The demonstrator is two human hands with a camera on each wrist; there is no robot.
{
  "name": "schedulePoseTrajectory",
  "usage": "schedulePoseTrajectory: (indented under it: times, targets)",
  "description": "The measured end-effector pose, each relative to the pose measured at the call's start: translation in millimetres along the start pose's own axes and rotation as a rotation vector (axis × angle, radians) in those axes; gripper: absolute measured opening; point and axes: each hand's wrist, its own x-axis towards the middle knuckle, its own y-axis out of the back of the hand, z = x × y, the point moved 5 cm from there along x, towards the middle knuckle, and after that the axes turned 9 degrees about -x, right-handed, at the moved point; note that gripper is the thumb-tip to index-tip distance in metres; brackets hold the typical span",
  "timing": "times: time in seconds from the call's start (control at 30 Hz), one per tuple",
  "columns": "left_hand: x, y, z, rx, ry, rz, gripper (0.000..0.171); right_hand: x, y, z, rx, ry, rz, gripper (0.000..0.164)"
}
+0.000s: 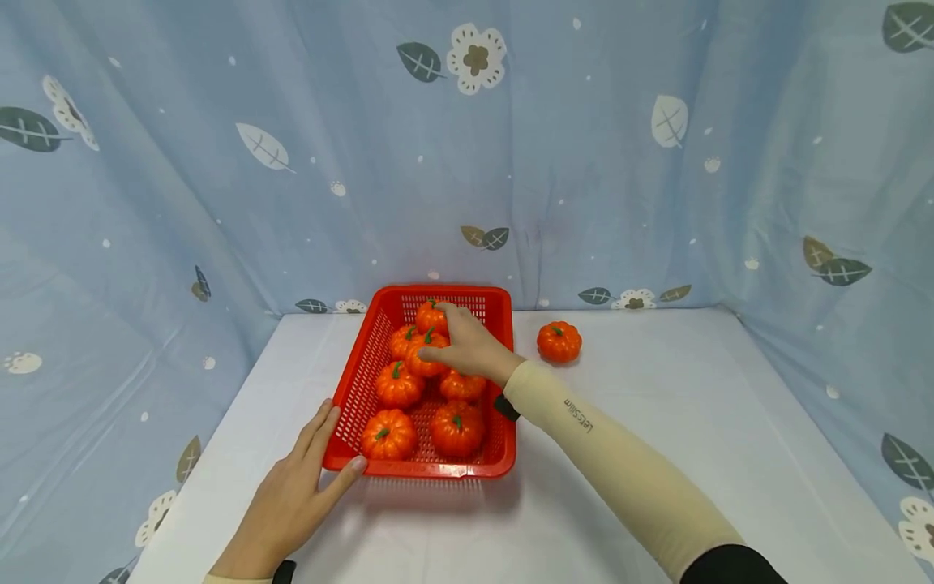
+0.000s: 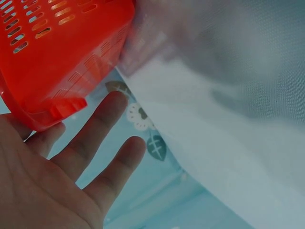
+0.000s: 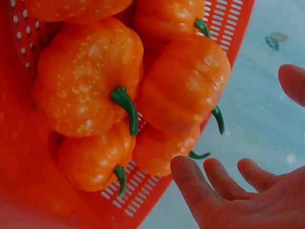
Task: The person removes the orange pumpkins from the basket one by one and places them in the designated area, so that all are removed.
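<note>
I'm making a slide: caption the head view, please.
Left hand at a red basket, right hand over the pumpkins inside; another pumpkin outside on the white table.

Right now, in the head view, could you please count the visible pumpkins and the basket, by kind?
Orange pumpkins: 8 (7 in the red basket, 1 outside)
Red basket: 1
Total: 9 visible; the right hand may hide others.

"How's the left hand?"
"Fingers nearly straight, thumb spread well away."
"And the right hand?"
"Farther forward, fingers relaxed, thumb standing apart from them."
"What about the right arm?"
"Stretched forward, slanting inward from the right, roughly in line with the hand."
</note>
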Motion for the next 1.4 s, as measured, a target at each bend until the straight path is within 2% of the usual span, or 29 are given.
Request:
schedulePoseTrajectory:
  times: [0.1,0.23,0.43,0.6,0.73,1.13,1.27,1.4]
  targets:
    - [0.3,-1.0,-0.2,-0.007,0.001,-0.003,0.084,2,-6,0,-0.028,-0.029,-0.016,0.086]
    - [0.3,-2.4,0.3,-0.009,-0.002,-0.007,0.084,3,-15,1,-0.008,-0.065,-0.028,0.088]
    - [-1.4,-2.2,-0.1,-0.008,0.004,0.0,0.084,5,-30,2,-0.032,-0.087,-0.04,0.086]
    - [-1.4,-2.5,0.8,-0.014,0.004,0.004,0.084,9,-36,6,-0.057,-0.112,-0.003,0.086]
    - [-1.1,-3.3,1.3,-0.022,0.0,0.008,0.083,11,-36,8,-0.06,-0.125,0.028,0.085]
    - [-2.9,-2.0,-1.8,-0.028,0.012,0.013,0.083,11,-34,4,-0.051,-0.118,0.014,0.084]
    - [-2.9,-2.0,-0.4,-0.031,0.01,0.015,0.082,8,-25,-5,-0.064,-0.074,0.021,0.084]
    - [-3.2,-0.4,0.5,-0.028,0.002,0.025,0.082,3,-9,-19,-0.079,0.003,0.073,0.083]
